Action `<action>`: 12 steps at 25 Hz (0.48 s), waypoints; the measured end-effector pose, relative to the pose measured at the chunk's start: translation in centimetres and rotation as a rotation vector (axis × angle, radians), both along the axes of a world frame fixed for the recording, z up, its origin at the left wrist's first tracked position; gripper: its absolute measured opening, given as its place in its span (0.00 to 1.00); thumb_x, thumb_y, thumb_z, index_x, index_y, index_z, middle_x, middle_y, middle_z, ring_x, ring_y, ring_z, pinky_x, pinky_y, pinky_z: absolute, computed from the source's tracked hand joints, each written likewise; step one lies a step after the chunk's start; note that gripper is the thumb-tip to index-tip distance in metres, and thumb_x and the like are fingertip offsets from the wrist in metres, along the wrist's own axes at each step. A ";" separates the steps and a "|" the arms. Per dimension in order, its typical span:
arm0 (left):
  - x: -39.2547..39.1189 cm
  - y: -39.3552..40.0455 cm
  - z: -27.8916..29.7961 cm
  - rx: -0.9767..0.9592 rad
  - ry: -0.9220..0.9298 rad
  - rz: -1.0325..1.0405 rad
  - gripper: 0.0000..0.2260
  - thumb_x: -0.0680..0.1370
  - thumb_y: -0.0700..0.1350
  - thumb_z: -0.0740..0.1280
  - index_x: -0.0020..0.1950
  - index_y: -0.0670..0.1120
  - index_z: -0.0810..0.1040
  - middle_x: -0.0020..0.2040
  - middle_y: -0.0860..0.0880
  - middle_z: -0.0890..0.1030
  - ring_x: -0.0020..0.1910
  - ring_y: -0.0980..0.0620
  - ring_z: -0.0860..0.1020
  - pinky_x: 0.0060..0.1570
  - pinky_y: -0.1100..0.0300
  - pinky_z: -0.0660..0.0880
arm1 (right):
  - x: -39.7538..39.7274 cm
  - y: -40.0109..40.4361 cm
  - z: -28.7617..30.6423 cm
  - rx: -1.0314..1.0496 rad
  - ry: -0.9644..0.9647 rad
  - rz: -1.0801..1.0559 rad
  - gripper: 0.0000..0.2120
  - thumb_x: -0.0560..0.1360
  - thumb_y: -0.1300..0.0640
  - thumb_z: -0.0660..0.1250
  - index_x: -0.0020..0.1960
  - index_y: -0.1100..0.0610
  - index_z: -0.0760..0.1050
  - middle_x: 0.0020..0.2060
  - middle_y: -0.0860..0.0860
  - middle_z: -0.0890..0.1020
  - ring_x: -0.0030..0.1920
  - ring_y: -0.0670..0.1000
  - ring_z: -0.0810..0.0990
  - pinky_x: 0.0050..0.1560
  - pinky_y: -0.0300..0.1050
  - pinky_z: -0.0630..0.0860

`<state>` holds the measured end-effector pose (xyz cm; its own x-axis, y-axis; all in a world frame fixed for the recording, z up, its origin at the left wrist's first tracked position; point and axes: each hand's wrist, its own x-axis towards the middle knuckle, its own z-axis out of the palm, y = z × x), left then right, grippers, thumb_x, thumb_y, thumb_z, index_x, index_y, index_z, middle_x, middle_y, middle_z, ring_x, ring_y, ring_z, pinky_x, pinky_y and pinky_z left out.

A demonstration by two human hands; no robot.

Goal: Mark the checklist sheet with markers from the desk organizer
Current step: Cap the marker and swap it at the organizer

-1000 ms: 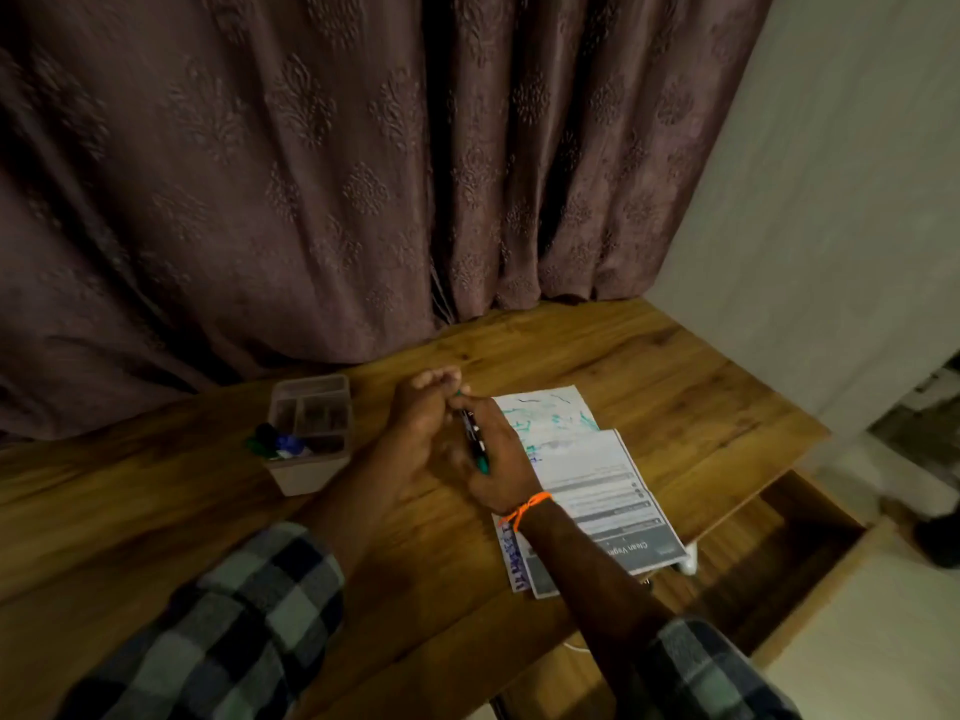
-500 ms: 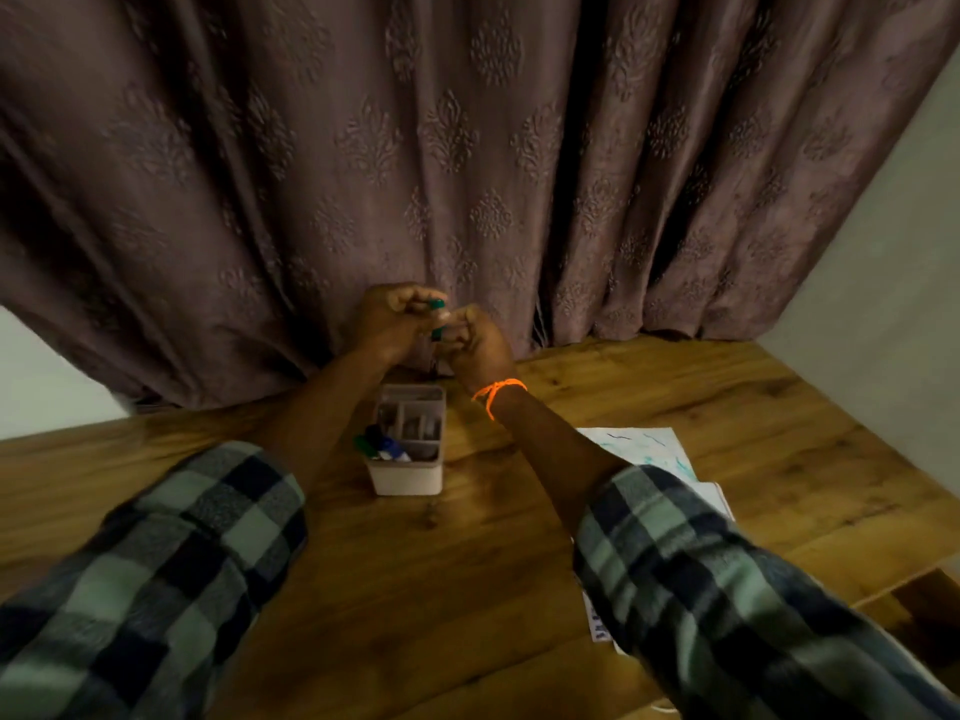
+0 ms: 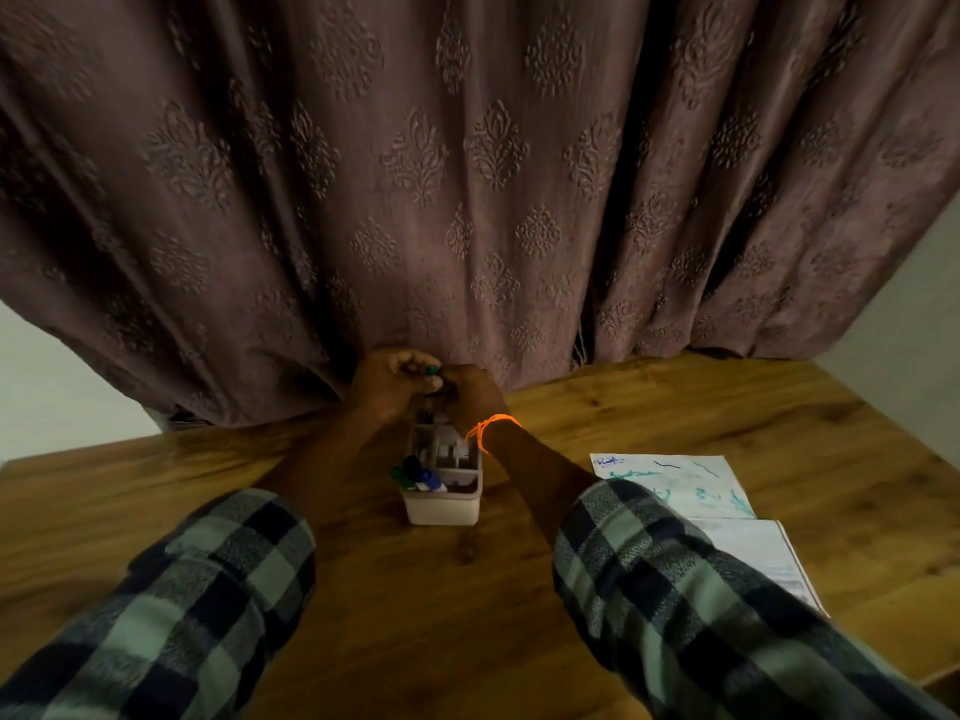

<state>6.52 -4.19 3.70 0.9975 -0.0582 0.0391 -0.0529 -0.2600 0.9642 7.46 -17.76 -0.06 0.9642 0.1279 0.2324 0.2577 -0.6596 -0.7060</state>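
Observation:
A small beige desk organizer (image 3: 442, 506) stands on the wooden desk (image 3: 415, 605), with several markers (image 3: 418, 475) leaning out of its front left compartment. Above its far end, my left hand (image 3: 387, 381) and my right hand (image 3: 470, 394) are pressed together around a green marker (image 3: 432, 371); only its green end shows between the fingers. An orange band circles my right wrist. The checklist sheet (image 3: 691, 491), with green and blue scribbles, lies to the right, partly under my right sleeve.
A brown patterned curtain (image 3: 467, 174) hangs right behind the desk and the hands. A second printed paper (image 3: 758, 553) overlaps the sheet's near end. The desk's right edge (image 3: 893, 444) runs close to a pale wall.
Both hands left the sheet with the green marker and came over the far end of the organizer. In the last half second they sank slightly towards it. My view swung left.

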 end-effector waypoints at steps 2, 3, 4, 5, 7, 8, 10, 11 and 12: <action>0.1 0.7 -1.0 0.045 0.001 0.002 0.11 0.69 0.28 0.71 0.46 0.41 0.80 0.37 0.48 0.80 0.35 0.54 0.79 0.32 0.67 0.77 | -0.1 0.3 -0.2 -0.049 0.019 0.004 0.08 0.70 0.63 0.71 0.49 0.62 0.83 0.46 0.64 0.85 0.51 0.63 0.83 0.51 0.51 0.78; 0.0 1.1 -1.4 0.039 0.020 0.001 0.11 0.69 0.28 0.71 0.45 0.43 0.80 0.38 0.47 0.80 0.36 0.51 0.79 0.35 0.64 0.78 | -0.1 0.4 -0.3 -0.062 0.014 0.013 0.08 0.70 0.63 0.71 0.49 0.62 0.83 0.47 0.64 0.85 0.51 0.63 0.83 0.52 0.50 0.78; -0.2 1.5 -1.8 0.028 0.041 0.003 0.12 0.69 0.28 0.71 0.44 0.44 0.79 0.38 0.46 0.80 0.37 0.49 0.79 0.37 0.60 0.79 | -0.3 0.5 0.0 -0.071 0.017 0.013 0.08 0.70 0.63 0.71 0.49 0.62 0.84 0.46 0.64 0.85 0.50 0.64 0.83 0.53 0.51 0.78; -0.4 1.8 -2.0 0.010 0.053 0.007 0.12 0.69 0.28 0.72 0.44 0.44 0.79 0.38 0.46 0.80 0.38 0.48 0.79 0.39 0.59 0.79 | -0.4 0.5 -0.1 -0.057 0.002 0.020 0.08 0.70 0.64 0.71 0.48 0.63 0.84 0.46 0.64 0.85 0.50 0.65 0.83 0.54 0.53 0.78; -1.0 2.1 -2.0 0.019 0.044 0.018 0.11 0.69 0.30 0.72 0.48 0.40 0.80 0.38 0.47 0.80 0.38 0.51 0.79 0.37 0.65 0.78 | -1.0 0.4 0.3 0.001 -0.004 0.021 0.10 0.68 0.69 0.69 0.47 0.63 0.84 0.44 0.63 0.86 0.47 0.62 0.84 0.53 0.55 0.79; -1.4 2.3 -1.8 0.033 0.035 0.030 0.11 0.69 0.31 0.73 0.50 0.39 0.80 0.38 0.48 0.80 0.37 0.53 0.78 0.36 0.68 0.77 | -1.4 0.2 0.4 0.041 -0.001 0.023 0.12 0.67 0.72 0.66 0.46 0.64 0.83 0.43 0.63 0.86 0.45 0.59 0.85 0.50 0.53 0.80; -2.2 2.5 -1.3 0.073 -0.014 0.070 0.09 0.70 0.36 0.74 0.49 0.40 0.81 0.37 0.50 0.81 0.37 0.57 0.78 0.38 0.69 0.76 | -2.1 -0.3 0.2 0.147 0.012 0.051 0.15 0.66 0.77 0.61 0.46 0.68 0.82 0.41 0.63 0.85 0.37 0.47 0.83 0.44 0.45 0.80; -2.6 2.6 -1.0 0.101 -0.044 0.079 0.06 0.71 0.37 0.74 0.47 0.42 0.81 0.38 0.52 0.81 0.38 0.59 0.78 0.39 0.71 0.75 | -2.5 -0.7 -0.1 0.200 0.017 0.070 0.15 0.65 0.78 0.60 0.46 0.69 0.81 0.40 0.63 0.85 0.35 0.43 0.81 0.42 0.44 0.78; -3.1 2.6 -0.7 0.119 -0.068 0.081 0.03 0.72 0.38 0.73 0.44 0.44 0.81 0.38 0.54 0.80 0.38 0.60 0.77 0.40 0.72 0.74 | -3.1 -1.0 -0.4 0.238 0.026 0.081 0.15 0.65 0.78 0.59 0.46 0.70 0.81 0.40 0.62 0.84 0.35 0.43 0.79 0.42 0.45 0.78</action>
<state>3.38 -1.56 3.01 0.9945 0.0140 0.1042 -0.0912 -0.3781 0.9212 4.40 -18.77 -0.41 0.9590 0.1494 0.2408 0.2828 -0.4516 -0.8462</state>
